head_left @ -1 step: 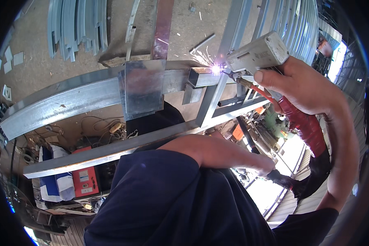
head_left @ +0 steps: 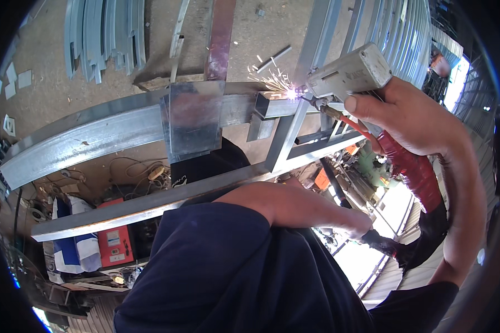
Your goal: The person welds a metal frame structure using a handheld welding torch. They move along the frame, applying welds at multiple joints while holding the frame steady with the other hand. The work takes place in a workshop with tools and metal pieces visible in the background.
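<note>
My right hand (head_left: 408, 119) is wrapped round a welding torch with a grey box-shaped body (head_left: 347, 72). A bright arc and a spray of sparks (head_left: 278, 83) burn at its tip, against the end of a short square steel tube (head_left: 278, 105). From the torch a thick cable (head_left: 414, 166), bound in red and black tape, loops down towards my left hand (head_left: 358, 222). That hand seems closed on the dark part of the cable, below the steel frame (head_left: 286, 144); its fingers are partly hidden. Left of the arc a flat metal plate (head_left: 194, 119) hangs over the long steel beam (head_left: 94, 139).
A nearer steel bar (head_left: 128, 208) crosses in front of my body. Steel channels (head_left: 105, 36) lie on the floor at the far left, with corrugated sheets (head_left: 405, 30) at the far right. A red box-shaped machine (head_left: 116, 238) and loose cables (head_left: 125, 172) are at lower left.
The sparks have a different spread at the torch tip. Both hands, the torch and the steel pieces look unmoved.
</note>
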A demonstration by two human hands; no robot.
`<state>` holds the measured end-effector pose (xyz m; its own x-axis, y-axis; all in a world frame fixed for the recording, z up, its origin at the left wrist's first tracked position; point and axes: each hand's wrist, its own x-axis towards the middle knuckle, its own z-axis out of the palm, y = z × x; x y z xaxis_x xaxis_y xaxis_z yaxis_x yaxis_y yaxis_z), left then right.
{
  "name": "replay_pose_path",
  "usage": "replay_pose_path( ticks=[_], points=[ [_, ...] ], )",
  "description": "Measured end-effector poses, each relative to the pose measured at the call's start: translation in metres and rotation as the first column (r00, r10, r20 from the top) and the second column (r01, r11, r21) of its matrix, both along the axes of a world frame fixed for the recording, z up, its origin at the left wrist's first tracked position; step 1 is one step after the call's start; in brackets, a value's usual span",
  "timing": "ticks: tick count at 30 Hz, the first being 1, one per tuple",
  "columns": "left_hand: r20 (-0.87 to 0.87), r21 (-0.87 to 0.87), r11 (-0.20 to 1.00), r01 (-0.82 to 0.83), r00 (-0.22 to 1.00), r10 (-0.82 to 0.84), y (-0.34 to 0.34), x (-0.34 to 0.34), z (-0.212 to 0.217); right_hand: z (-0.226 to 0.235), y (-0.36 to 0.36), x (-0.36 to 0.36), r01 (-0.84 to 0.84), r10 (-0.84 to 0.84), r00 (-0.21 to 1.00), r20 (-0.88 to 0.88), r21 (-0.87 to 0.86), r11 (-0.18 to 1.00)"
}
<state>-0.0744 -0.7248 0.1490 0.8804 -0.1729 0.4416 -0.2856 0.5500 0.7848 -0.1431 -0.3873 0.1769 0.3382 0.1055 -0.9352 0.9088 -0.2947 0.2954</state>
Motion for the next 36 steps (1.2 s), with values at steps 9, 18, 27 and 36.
replay_pose_path(
  ticks=[9, 18, 27, 36],
  points=[
    [-0.005, 0.012, 0.997, 0.082, 0.997, -0.082, 0.002, 0.005, 0.002, 0.007, -0.003, -0.004, 0.015, -0.016, 1.0, 0.023, 0.021, 1.0],
    [-0.02, -0.042, 0.999, -0.002, 1.0, 0.001, -0.02, 0.007, 0.004, 0.011, 0.002, -0.008, 0.041, -0.036, 0.996, 0.076, -0.055, 0.998],
    [0.008, 0.079, 0.995, 0.058, 0.998, -0.059, -0.006, -0.004, 0.006, 0.019, -0.006, -0.003, 0.078, -0.078, 0.994, 0.073, 0.009, 0.997],
    [-0.021, 0.151, 0.988, 0.019, 1.0, -0.017, -0.011, -0.006, -0.001, 0.026, -0.019, 0.001, 0.066, -0.068, 0.997, 0.024, 0.081, 0.995]
  ],
)
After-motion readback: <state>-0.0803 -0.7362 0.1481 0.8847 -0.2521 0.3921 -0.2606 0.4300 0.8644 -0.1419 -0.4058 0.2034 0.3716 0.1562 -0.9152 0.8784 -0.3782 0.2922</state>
